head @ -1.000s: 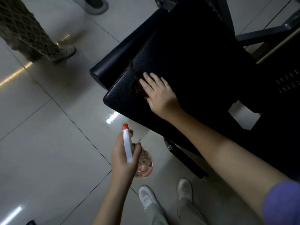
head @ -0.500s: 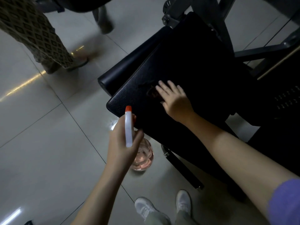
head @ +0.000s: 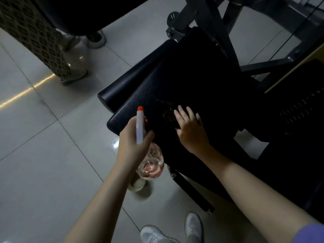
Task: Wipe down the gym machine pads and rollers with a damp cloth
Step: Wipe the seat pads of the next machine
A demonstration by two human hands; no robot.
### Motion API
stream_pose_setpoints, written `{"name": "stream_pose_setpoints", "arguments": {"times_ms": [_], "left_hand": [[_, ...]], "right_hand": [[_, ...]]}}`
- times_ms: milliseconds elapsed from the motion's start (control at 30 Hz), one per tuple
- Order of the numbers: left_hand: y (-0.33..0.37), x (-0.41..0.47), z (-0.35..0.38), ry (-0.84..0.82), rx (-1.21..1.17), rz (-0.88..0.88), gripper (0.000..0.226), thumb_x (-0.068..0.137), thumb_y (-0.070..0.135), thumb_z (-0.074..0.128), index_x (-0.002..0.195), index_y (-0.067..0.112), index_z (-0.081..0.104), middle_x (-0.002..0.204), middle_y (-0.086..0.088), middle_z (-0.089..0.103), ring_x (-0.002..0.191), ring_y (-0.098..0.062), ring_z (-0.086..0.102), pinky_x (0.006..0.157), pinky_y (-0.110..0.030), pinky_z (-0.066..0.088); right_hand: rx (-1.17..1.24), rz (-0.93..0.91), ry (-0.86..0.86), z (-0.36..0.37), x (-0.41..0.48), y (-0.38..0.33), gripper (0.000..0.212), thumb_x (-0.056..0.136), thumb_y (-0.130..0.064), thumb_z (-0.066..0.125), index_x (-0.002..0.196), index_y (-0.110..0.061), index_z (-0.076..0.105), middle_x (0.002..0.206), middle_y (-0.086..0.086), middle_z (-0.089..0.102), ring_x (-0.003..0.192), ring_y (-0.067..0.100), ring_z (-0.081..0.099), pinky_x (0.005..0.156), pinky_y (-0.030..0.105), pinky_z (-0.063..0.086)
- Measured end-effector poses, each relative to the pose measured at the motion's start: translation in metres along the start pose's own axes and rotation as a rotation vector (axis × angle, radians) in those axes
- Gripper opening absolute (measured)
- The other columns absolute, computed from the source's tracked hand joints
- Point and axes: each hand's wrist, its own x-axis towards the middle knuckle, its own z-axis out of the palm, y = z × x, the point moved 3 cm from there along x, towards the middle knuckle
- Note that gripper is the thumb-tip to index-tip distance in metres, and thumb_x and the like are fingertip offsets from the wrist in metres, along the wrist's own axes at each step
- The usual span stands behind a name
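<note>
Black vinyl seat pad (head: 184,79) fills frame centre, running toward 1 o'clock; a dark cloth (head: 171,114) lies on its near end, barely readable against the vinyl. Right hand (head: 190,130) presses flat on the cloth, fingers spread, palm down, likely to spread pressure while wiping. Left hand (head: 135,142), at 9 o'clock of the right hand, is curled round a clear spray bottle (head: 150,165) with white neck and orange tip, held off the pad edge and aimed toward the pad, probably ready to re-wet. Roller (head: 133,81) sits beside the pad at 10 o'clock. Machine frame (head: 220,27) at 12. A bystander's patterned trouser leg (head: 35,35) at 10 o'clock.
</note>
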Motion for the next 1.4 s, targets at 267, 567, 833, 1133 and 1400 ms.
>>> {"name": "stream_pose_setpoints", "arguments": {"times_ms": [267,567,833,1133,1400], "left_hand": [[0.013,0.022,0.017,-0.247,0.128,0.08,0.037,0.073,0.029,0.055,0.107,0.015,0.059,0.094,-0.004,0.067,0.087,-0.019,0.063,0.081,-0.046,0.052],[0.003,0.041,0.023,-0.236,-0.04,-0.015,0.042,0.078,0.056,0.052,0.077,0.014,0.052,0.067,0.005,0.05,0.06,-0.011,0.045,0.063,-0.032,0.04],[0.001,0.038,0.029,-0.029,0.028,-0.013,0.038,0.079,0.054,0.049,0.072,0.017,0.051,0.066,-0.004,0.051,0.061,-0.015,0.047,0.063,-0.035,0.041],[0.001,0.047,0.037,0.028,0.097,-0.034,0.051,0.073,0.054,0.047,0.074,0.004,0.052,0.07,-0.013,0.057,0.067,-0.032,0.056,0.07,-0.05,0.048],[-0.002,0.054,0.043,0.061,0.114,-0.008,0.047,0.076,0.05,0.05,0.078,0.003,0.055,0.069,-0.015,0.057,0.069,-0.037,0.058,0.067,-0.05,0.049]], "right_hand": [[0.075,0.031,0.088,0.009,0.0,0.001,0.073,0.08,-0.021,0.065,0.146,-0.017,0.033,0.153,0.003,0.03,0.14,0.027,0.027,0.111,0.049,0.023],[0.099,-0.035,0.163,0.001,0.032,0.033,0.068,0.075,-0.017,0.069,0.139,-0.012,0.045,0.147,0.01,0.041,0.135,0.03,0.037,0.107,0.049,0.031],[0.105,0.027,0.19,-0.017,0.064,0.007,0.057,0.081,-0.032,0.047,0.134,-0.012,0.052,0.143,0.009,0.047,0.128,0.025,0.048,0.104,0.042,0.03],[-0.048,-0.244,0.019,-0.015,0.046,0.073,0.069,0.081,-0.019,0.067,0.143,-0.029,0.038,0.154,0.001,0.029,0.139,0.024,0.029,0.104,0.055,0.027],[0.236,0.06,0.167,-0.031,0.09,0.011,0.052,0.08,-0.028,0.051,0.13,-0.015,0.055,0.14,0.008,0.05,0.12,0.023,0.052,0.091,0.048,0.04]]}}
